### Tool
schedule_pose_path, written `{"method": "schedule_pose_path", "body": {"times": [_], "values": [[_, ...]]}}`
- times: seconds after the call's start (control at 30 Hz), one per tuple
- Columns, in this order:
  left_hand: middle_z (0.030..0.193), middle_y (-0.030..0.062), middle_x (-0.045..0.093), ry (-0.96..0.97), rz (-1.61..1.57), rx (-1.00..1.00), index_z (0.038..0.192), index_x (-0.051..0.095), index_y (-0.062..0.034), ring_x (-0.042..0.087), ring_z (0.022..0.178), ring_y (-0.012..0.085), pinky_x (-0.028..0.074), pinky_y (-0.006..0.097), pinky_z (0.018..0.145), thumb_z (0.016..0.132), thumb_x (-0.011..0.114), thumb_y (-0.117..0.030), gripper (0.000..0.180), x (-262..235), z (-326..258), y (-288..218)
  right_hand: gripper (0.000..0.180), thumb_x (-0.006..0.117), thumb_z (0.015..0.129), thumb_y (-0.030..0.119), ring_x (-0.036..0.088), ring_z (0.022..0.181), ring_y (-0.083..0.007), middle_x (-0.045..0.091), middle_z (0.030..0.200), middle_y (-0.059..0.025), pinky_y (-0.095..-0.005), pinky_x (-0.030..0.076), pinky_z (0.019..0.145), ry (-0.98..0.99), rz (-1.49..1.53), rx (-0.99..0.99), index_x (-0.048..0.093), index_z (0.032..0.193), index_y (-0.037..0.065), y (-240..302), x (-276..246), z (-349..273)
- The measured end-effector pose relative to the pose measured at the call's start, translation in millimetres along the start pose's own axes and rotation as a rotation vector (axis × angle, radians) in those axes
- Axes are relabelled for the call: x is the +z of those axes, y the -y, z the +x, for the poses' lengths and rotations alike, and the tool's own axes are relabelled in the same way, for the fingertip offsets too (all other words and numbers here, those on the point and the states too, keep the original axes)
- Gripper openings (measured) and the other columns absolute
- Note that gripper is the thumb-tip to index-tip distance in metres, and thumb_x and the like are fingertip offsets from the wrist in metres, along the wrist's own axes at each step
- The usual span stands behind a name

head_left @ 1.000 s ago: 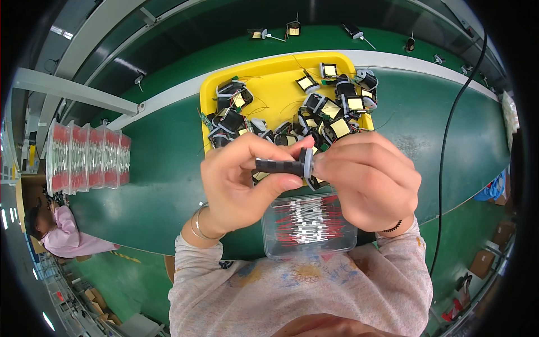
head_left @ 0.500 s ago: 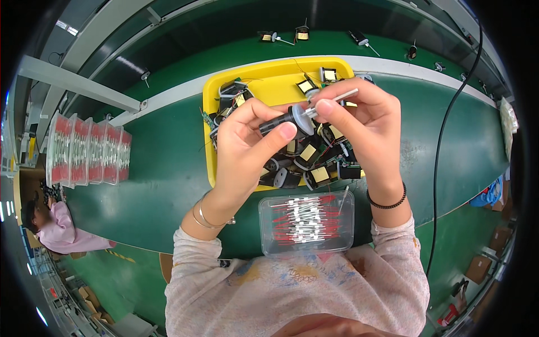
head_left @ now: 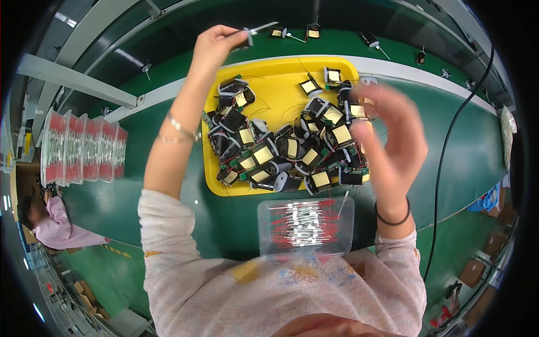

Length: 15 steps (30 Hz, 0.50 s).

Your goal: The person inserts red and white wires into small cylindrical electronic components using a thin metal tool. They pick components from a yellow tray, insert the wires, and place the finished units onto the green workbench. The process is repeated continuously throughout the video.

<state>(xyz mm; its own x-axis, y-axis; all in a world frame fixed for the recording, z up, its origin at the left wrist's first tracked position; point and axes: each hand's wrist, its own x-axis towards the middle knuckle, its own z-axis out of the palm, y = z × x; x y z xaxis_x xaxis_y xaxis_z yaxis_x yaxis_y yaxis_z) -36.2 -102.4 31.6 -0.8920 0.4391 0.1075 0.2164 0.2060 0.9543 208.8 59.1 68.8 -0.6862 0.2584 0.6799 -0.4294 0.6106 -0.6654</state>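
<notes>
While the left hand (head_left: 216, 42) is pinching one small part (head_left: 247, 36) with a white sleeve over the far edge of the desk (head_left: 168, 185), the right hand (head_left: 390, 132) is hovering open and empty above the yellow tray (head_left: 281, 76). Judging by this, one part is finished and being set away; roughly two dozen remain in the tray. One clear box (head_left: 306, 224) of red-and-white sleeves is sitting at the near edge.
</notes>
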Motion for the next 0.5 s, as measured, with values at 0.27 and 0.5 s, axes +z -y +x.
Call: {"method": "schedule_pose_path", "body": {"times": [0.27, 0.5], "values": [[0.094, 0.0105, 0.06, -0.122, 0.877, 0.6, 0.101, 0.057, -0.0107, 0.055, 0.086, 0.029, 0.044, 0.037, 0.076, 0.072, 0.065, -0.028, 0.035, -11.4, 30.7, 43.0, 0.017, 0.06, 0.061, 0.005, 0.06, 0.064, -0.0218, 0.057, 0.074, -0.0073, -0.0299, 0.049, 0.051, 1.363, -0.086, -0.085, 0.056, 0.077, 0.002, 41.8, 12.8, -80.0], [0.075, 0.0045, 0.063, 0.45, 1.664, 0.456, 0.079, 0.064, -0.0106, 0.056, 0.084, 0.0196, 0.039, 0.034, 0.075, 0.068, 0.067, -0.026, 0.019, 46.0, -62.4, -3.5, 0.018, 0.061, 0.06, 0.005, 0.061, 0.072, -0.0225, 0.058, 0.076, -0.0103, -0.0304, 0.051, 0.054, 1.455, -0.262, -0.097, 0.056, 0.077, 0.002, 40.1, 24.8, -111.5]]}}
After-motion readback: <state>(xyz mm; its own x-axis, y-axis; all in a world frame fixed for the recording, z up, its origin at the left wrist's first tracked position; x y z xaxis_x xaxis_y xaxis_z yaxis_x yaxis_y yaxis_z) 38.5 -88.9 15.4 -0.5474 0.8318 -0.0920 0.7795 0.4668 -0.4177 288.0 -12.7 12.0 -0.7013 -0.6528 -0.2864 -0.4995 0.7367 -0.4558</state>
